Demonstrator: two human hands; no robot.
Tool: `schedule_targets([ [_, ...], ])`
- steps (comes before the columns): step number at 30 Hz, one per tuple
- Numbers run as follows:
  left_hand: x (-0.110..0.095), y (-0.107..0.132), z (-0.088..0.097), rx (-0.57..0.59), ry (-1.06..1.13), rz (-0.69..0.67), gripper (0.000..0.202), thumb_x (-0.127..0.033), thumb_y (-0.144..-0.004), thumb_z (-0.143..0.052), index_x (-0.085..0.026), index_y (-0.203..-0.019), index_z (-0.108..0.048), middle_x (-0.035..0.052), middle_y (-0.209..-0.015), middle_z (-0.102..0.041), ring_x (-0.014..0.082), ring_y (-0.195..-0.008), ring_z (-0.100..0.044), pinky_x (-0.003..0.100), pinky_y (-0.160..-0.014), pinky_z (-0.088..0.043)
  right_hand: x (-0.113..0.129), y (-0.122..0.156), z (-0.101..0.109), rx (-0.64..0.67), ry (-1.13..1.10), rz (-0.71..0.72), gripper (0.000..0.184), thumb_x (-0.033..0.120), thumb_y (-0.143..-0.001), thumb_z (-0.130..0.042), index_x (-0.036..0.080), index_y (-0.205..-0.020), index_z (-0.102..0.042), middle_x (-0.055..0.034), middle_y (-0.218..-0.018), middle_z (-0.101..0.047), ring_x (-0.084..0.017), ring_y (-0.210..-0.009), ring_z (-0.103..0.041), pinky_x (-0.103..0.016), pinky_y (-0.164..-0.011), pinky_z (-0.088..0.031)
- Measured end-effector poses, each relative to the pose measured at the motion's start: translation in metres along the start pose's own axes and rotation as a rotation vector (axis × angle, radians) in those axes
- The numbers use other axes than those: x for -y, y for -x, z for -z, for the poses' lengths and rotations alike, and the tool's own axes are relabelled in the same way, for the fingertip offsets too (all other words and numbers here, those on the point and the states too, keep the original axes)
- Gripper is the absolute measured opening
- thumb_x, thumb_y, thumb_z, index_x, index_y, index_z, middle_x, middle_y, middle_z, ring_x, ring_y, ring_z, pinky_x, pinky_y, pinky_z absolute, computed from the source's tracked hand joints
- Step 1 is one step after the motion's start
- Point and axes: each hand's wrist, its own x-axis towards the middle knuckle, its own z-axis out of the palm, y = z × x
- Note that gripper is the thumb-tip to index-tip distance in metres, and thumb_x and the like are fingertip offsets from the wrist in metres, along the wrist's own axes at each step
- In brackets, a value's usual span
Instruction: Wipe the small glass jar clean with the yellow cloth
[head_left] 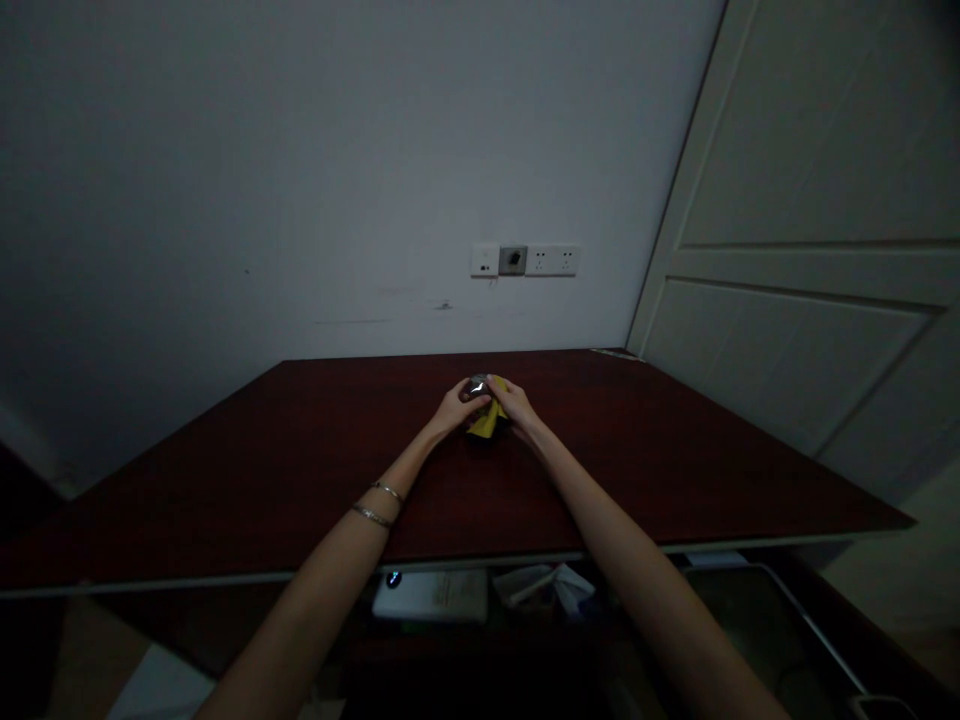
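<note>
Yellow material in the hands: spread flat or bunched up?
Bunched up: the yellow material is gathered at the right hand, beside a shiny rounded object, with a loose flap sticking out below.

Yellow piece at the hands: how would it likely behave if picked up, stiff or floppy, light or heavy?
The yellow piece is probably floppy, since its lower part sticks out loose and angled beside the right hand. It looks thin and sheet-like, so likely light. With those flat, pointed corners, it seems unlikely to roll.
</note>
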Motion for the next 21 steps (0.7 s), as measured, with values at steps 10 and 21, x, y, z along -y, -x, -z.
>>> schedule_targets([
  [10, -0.007, 0.005, 0.000, -0.058, 0.078, -0.001, 0.062, -0.023, -0.049, -0.077, -0.012, -0.105, -0.053, 0.0082, -0.090, -0.063, 0.0153, -0.078, -0.058, 0.030, -0.074, -0.047, 0.001, -0.006, -0.001, -0.093, 0.275, 0.208, 0.045, 0.052, -0.076, -0.042, 0.018, -0.103, -0.056, -0.0083, -0.113, -0.057, -0.019, -0.106, -0.050, -0.034, -0.095, -0.034],
  [21, -0.010, 0.007, 0.002, 0.028, 0.131, -0.113, 0.074, -0.012, -0.044, -0.076, -0.015, -0.112, -0.047, 0.0094, -0.108, -0.056, 0.0177, -0.093, -0.056, 0.033, -0.086, -0.042, 0.011, -0.020, -0.001, -0.008, 0.282, 0.281, 0.045, 0.047, -0.068, -0.057, 0.017, -0.101, -0.055, -0.0077, -0.102, -0.061, -0.017, -0.092, -0.056, -0.032, -0.085, -0.043],
])
